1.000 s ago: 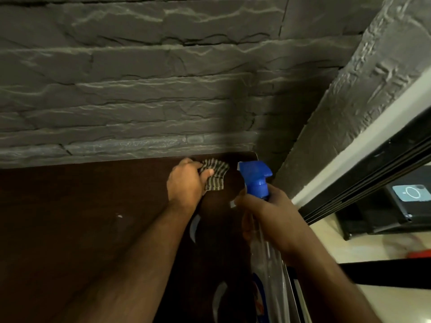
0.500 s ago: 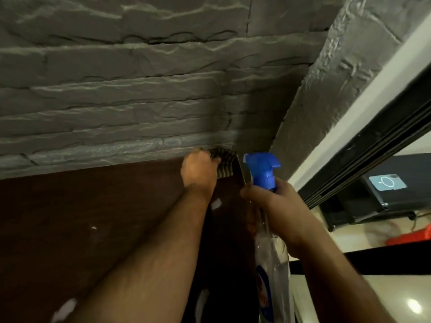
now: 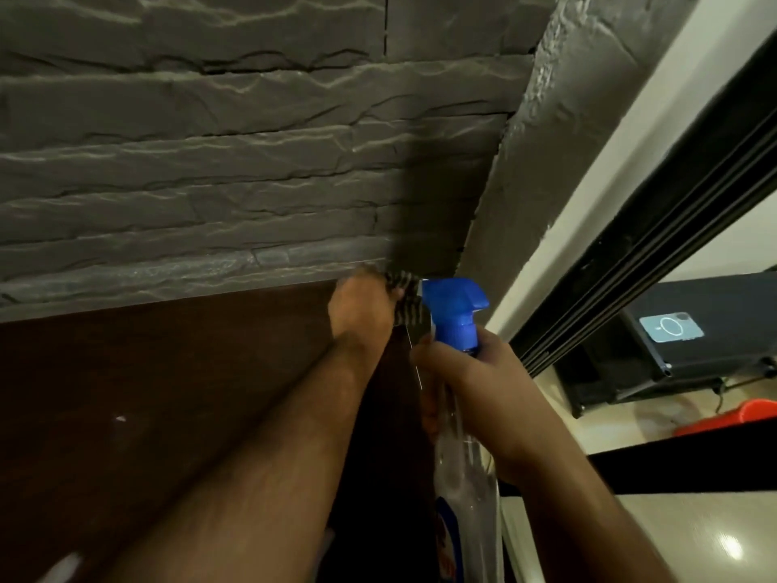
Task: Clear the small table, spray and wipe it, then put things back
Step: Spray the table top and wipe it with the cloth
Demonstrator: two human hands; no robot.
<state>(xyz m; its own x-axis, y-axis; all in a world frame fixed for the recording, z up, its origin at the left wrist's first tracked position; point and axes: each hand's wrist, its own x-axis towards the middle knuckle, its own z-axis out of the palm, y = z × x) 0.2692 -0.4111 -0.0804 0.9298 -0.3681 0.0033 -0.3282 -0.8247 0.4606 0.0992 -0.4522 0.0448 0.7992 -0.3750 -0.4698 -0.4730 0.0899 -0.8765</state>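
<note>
The small table (image 3: 168,393) has a dark brown wooden top that fills the lower left. My left hand (image 3: 361,309) grips a striped grey cloth (image 3: 407,307) and presses it on the table's far right corner, against the stone wall. My right hand (image 3: 475,385) holds a clear spray bottle (image 3: 462,477) by its neck, upright beside the table's right edge. The bottle's blue trigger head (image 3: 456,311) sits just right of the cloth and hides part of it.
A dark grey stone wall (image 3: 210,162) runs along the table's back edge and a textured pillar (image 3: 546,140) closes the right corner. To the right are a black sliding-door frame (image 3: 651,246), a black device (image 3: 693,330) on a pale floor, and something red (image 3: 736,418).
My left hand has slid the cloth away from me, up to the wall in the far right corner. My right hand with the bottle has stayed close beside it.
</note>
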